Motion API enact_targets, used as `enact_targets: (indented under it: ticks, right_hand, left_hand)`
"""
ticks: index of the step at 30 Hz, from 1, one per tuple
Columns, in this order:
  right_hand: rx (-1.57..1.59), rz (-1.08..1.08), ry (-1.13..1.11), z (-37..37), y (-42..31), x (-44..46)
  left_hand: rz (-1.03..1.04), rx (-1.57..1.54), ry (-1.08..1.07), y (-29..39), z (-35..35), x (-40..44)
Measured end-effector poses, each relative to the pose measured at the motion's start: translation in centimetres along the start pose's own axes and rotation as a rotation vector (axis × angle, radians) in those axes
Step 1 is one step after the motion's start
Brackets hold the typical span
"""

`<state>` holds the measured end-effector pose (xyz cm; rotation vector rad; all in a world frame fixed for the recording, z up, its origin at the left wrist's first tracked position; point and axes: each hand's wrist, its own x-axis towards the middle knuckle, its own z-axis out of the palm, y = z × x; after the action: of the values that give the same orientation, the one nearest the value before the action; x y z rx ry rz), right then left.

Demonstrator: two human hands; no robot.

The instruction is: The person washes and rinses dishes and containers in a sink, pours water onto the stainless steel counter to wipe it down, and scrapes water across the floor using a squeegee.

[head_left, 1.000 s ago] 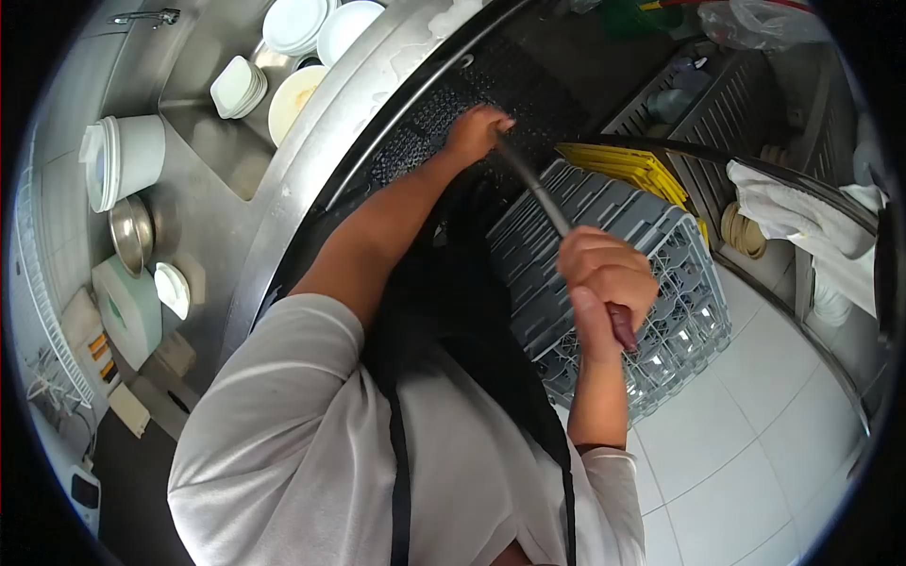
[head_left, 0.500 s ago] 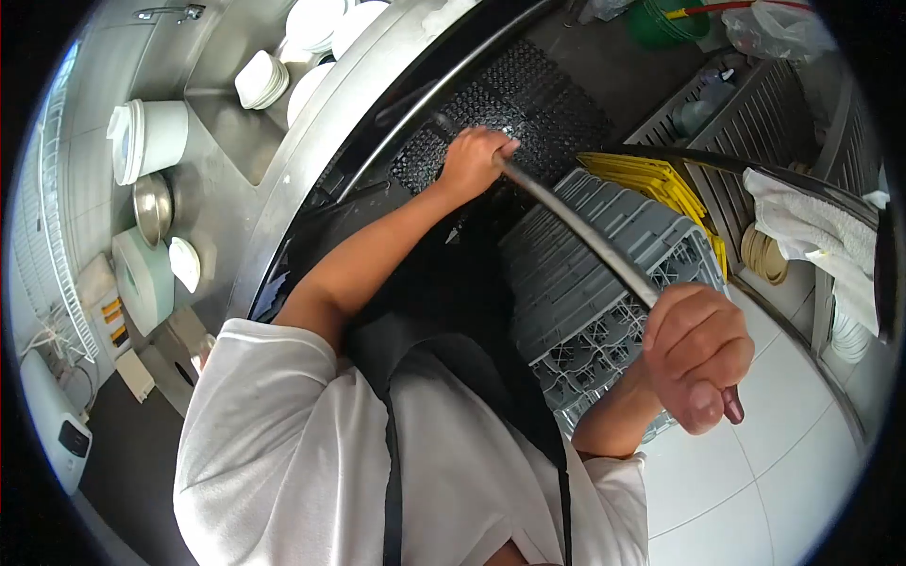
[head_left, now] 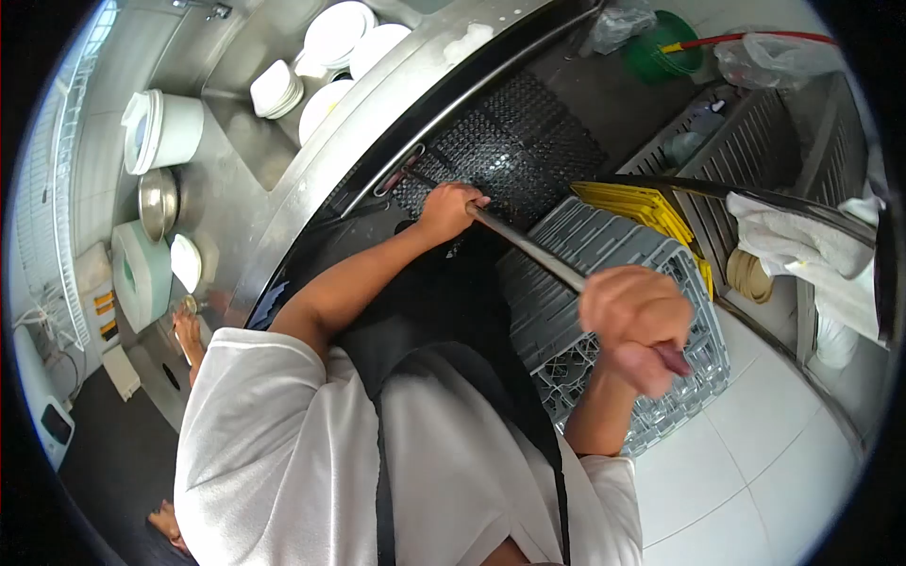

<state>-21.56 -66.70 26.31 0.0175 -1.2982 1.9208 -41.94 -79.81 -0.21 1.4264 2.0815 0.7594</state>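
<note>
A long grey metal pole (head_left: 533, 250) runs slanting across the front of my body, held in both fists. My left hand (head_left: 451, 214) wraps round it further along, over the black apron and the dark floor mat (head_left: 510, 151). My right hand (head_left: 634, 325) grips it near its top end, and a dark reddish tip sticks out below the fist. Past my left hand the pole goes on towards the counter's underside, where its far end is unclear. Grey dish racks (head_left: 604, 274) stand stacked just beneath the pole and my right hand.
On the left, a steel sink counter (head_left: 344, 132) carries white plates (head_left: 338, 34), bowls and a white bucket (head_left: 175, 132). A co-worker's hand (head_left: 186, 330) is beside it. Yellow racks (head_left: 637, 209), a towel (head_left: 793, 236) and a green bucket (head_left: 665, 47) are at the right.
My right hand has moved left and up in view with the pole. My left hand sits lower and slightly left. The view has shifted, and a co-worker's hand and head now show at left.
</note>
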Motion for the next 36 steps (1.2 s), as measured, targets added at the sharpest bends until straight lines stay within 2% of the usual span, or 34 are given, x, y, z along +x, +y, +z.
enact_targets:
  ticks: [2, 6, 11, 13, 15, 18, 21, 23, 27, 28, 31, 36]
  right_hand:
    - [-0.014, -0.045, 0.004, -0.6, -2.4, 0.8]
    - [-0.126, -0.091, -0.128, 0.5, -4.2, 2.2]
    - [-0.250, -0.185, 0.075, 1.8, -4.9, 4.2]
    - [-0.295, -0.241, 0.187, 3.0, -5.4, 6.4]
    - [-0.360, -0.202, 0.171, 4.4, -5.6, 8.3]
    - [-0.411, -0.151, 0.055, 7.0, -3.4, 11.5]
    - [-0.402, -0.087, -0.028, 9.8, -1.3, 14.8]
    - [-0.386, -0.043, -0.089, 11.8, -0.4, 17.1]
    - [-0.269, 0.095, -0.251, 14.6, 1.3, 21.0]
    - [-0.259, 0.150, -0.426, 15.3, 1.8, 22.1]
    - [-0.146, 0.211, -0.500, 15.4, 3.5, 23.7]
    - [-0.005, 0.293, -0.726, 15.3, 4.3, 26.1]
  left_hand:
    - [0.081, -0.011, 0.019, 3.0, -0.7, 2.0]
    - [0.165, -0.082, -0.098, 4.6, -1.7, 4.6]
    - [0.240, -0.041, -0.015, 2.8, -6.5, 4.1]
    - [0.103, -0.022, -0.096, -1.3, -8.2, 2.4]
    - [-0.092, 0.004, -0.142, -5.6, -9.5, 0.0]
    - [-0.317, -0.141, -0.177, -11.3, -10.9, -3.8]
    - [-0.482, -0.261, -0.060, -12.9, -12.0, -7.2]
    - [-0.512, -0.288, 0.048, -13.9, -11.0, -8.7]
    - [-0.578, -0.305, 0.260, -12.2, -9.2, -8.3]
    - [-0.575, -0.294, 0.273, -11.9, -8.9, -7.8]
    - [-0.604, -0.357, 0.269, -9.6, -8.9, -6.0]
    - [-0.556, -0.312, 0.542, -3.7, -9.5, -4.1]
